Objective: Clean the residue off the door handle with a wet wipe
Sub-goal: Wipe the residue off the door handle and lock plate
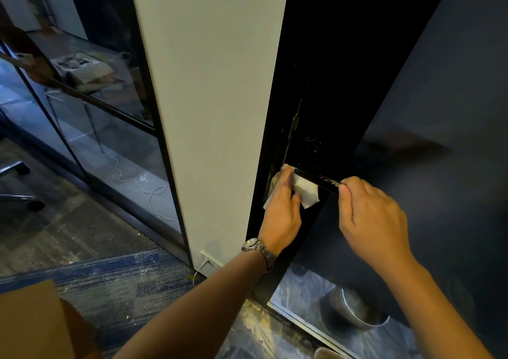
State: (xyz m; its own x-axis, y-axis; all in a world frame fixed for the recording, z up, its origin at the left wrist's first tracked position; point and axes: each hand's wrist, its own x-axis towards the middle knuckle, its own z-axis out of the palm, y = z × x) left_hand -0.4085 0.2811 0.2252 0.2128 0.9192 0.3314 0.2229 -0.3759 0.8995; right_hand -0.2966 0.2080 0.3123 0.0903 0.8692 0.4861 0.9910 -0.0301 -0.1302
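Note:
A black lever door handle juts out from a dark door, lying roughly level. My left hand holds a white wet wipe wrapped over the handle's inner end, close to the door's edge. A metal wristwatch sits on that wrist. My right hand grips the handle's outer tip with curled fingers. Pale smears show on the bare stretch of handle between the two hands. A round lock fitting sits just above the handle.
A white wall panel stands left of the door, with glass partitions further left. A cardboard box lies at the lower left on blue carpet. A metal bin stands on plastic sheeting behind the door. A white cable trails from a wall socket.

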